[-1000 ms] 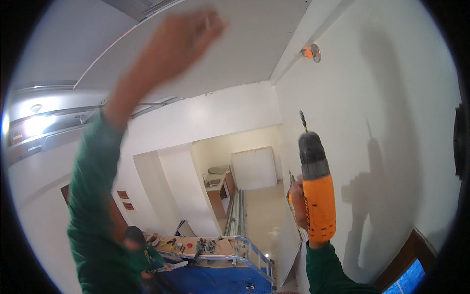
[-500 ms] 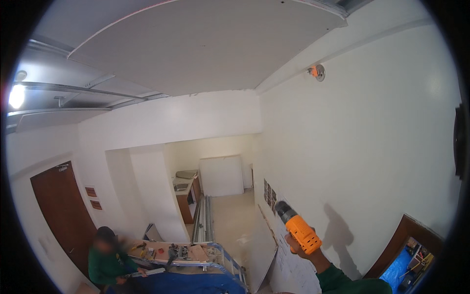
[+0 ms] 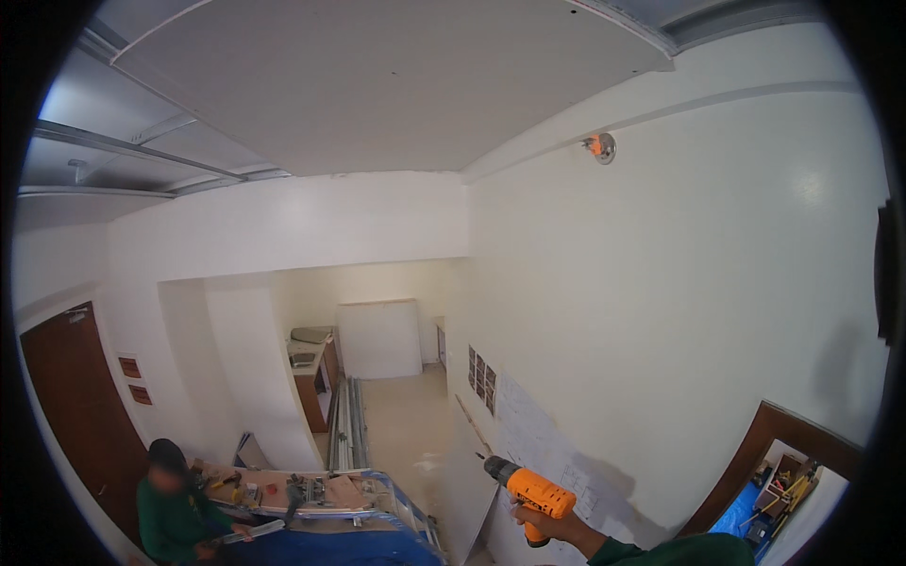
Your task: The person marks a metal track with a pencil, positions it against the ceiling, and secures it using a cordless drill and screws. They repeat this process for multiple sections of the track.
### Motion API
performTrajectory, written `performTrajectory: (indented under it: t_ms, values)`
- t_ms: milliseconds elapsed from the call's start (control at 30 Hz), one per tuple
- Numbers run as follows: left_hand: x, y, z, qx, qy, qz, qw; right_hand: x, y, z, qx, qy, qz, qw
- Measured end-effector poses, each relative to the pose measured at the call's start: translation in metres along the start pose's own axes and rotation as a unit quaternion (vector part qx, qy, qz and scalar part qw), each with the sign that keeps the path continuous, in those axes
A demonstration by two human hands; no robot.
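Observation:
An orange and black cordless drill (image 3: 540, 491) is in my right hand (image 3: 559, 528), its black chuck tilted up to the left, with a short bit at the tip. My fingers wrap its grip, and a green sleeve covers that forearm. Behind the drill are a pale wall with paper drawings (image 3: 552, 443) fixed to it and a leaning board (image 3: 472, 500). Overhead spans a large grey ceiling board (image 3: 396, 104) with a few dark spots. My left hand is out of the picture.
A person (image 3: 175, 514) in green at lower left holds a metal strip (image 3: 257, 532) beside a platform (image 3: 349, 493) loaded with tools. Metal channels (image 3: 349, 424) lie on the floor behind. A brown-framed opening (image 3: 755, 453) is at lower right, and an orange fitting (image 3: 599, 146) juts from the wall.
The drill in my right hand has come down and a little left in the picture. My view has turned to the right, so the room appears shifted left.

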State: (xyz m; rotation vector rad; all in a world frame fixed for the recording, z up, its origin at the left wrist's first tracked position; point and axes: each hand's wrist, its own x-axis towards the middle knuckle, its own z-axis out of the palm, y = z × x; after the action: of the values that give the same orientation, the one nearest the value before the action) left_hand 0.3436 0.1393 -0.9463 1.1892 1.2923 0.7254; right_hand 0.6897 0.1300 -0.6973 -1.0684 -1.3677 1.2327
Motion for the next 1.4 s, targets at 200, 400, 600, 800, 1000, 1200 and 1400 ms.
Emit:
performTrajectory:
  t_ms: [200, 400, 600, 800, 1000, 1200, 1400]
  values:
    - [0.019, 0.203, -0.023, 0.118, 0.079, 0.312, 0.939, -0.018, -0.022, -0.019, 0.049, 0.097, -0.03, 0.994]
    - [-0.112, 0.578, 0.025, 0.088, 0.041, 0.604, 0.791, -0.001, -0.089, -0.057, -0.111, 0.245, -0.245, 0.932]
    - [-0.169, 0.742, 0.094, 0.246, 0.072, 0.699, 0.667, 0.065, -0.336, -0.054, 0.073, 0.135, -0.493, 0.856]
    - [-0.203, 0.843, 0.134, 0.049, -0.13, 0.702, 0.698, 0.106, -0.472, -0.076, -0.28, 0.279, -0.764, 0.509]
    - [-0.205, 0.873, 0.137, 0.005, -0.123, 0.69, 0.714, 0.125, -0.502, -0.076, -0.241, 0.252, -0.767, 0.539]
    - [-0.206, 0.873, 0.137, 0.02, -0.104, 0.687, 0.719, 0.122, -0.501, -0.079, -0.267, 0.258, -0.74, 0.561]
    - [-0.204, 0.877, 0.133, 0.03, -0.116, 0.685, 0.718, 0.122, -0.503, -0.079, -0.256, 0.232, -0.749, 0.566]
